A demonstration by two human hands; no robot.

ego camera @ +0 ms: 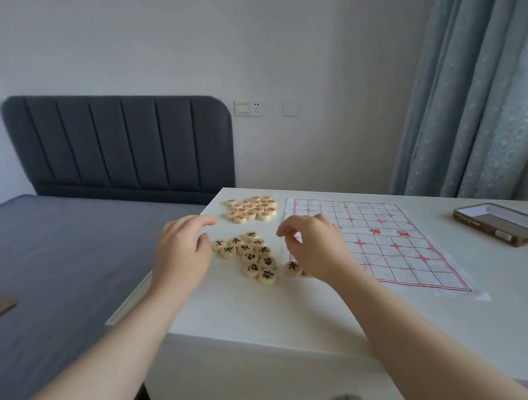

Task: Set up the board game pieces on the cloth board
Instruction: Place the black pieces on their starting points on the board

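White table [262, 316] with a cloth board [390, 242] spread flat on its right-centre part, red grid lines, no pieces on the squares that show. Two groups of round pale pieces sit on the bare table left of the board. Far group: red-marked pieces [251, 209], packed close together, near the far edge of the table. Near group: black-marked pieces [249, 255], loosely clustered, several touching. One single black-marked piece [293, 269] lies apart to the right of that cluster, just beside the near left edge of the board.

Left hand [181, 253] is above the table at the left side of the black cluster, palm down, fingers loosely spread and half curled, holding nothing visible; fingertips close to the leftmost black pieces, contact cannot be told. Right hand [315, 246] is over the left edge of the board, fingers curled in with thumb and forefinger drawn near each other; whether it grips a piece cannot be told.

A phone [499, 224] lies on the far right of the table, well apart from the board. Bed [60, 256] with dark headboard [119, 146] to the left, curtain [477, 97] far right.
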